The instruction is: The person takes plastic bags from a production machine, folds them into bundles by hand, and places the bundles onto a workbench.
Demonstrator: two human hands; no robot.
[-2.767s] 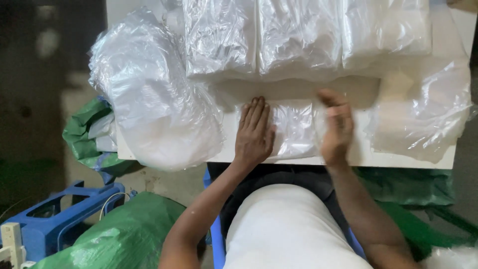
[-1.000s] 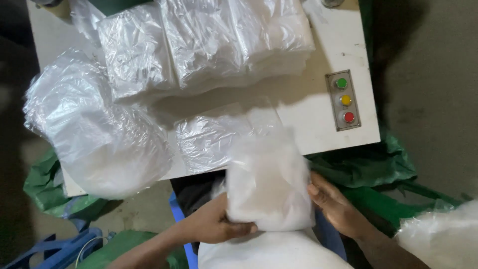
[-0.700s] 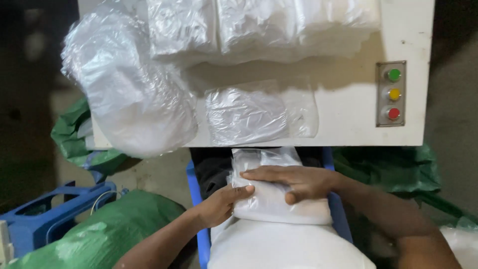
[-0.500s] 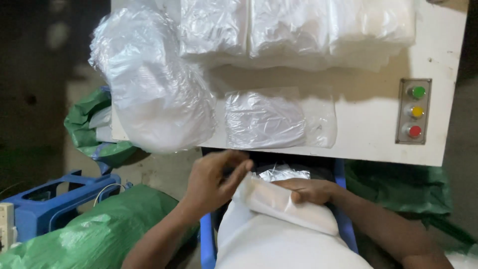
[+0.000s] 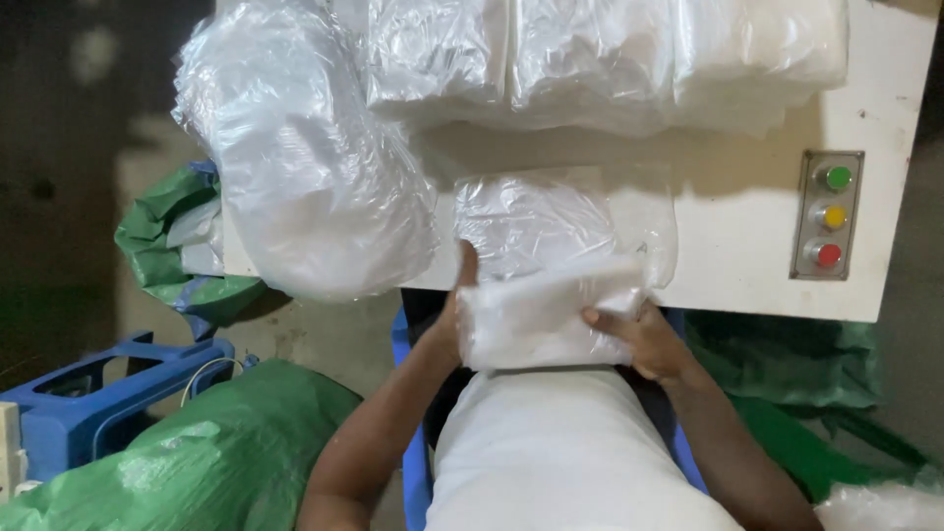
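Gripping a filled clear plastic packet (image 5: 546,320) between left hand (image 5: 454,317) and right hand (image 5: 644,339), fingers closed on its two ends, lifting it just below the table edge (image 5: 728,295), probably needing setting flat beside the empty bag (image 5: 551,221) ahead of the fingertips.

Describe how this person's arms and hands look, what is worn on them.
Both forearms are bare, with no sleeve reaching them. The left hand and right hand wear no gloves; no ring, watch or bracelet shows. The body between the arms is clad in a plain white garment.
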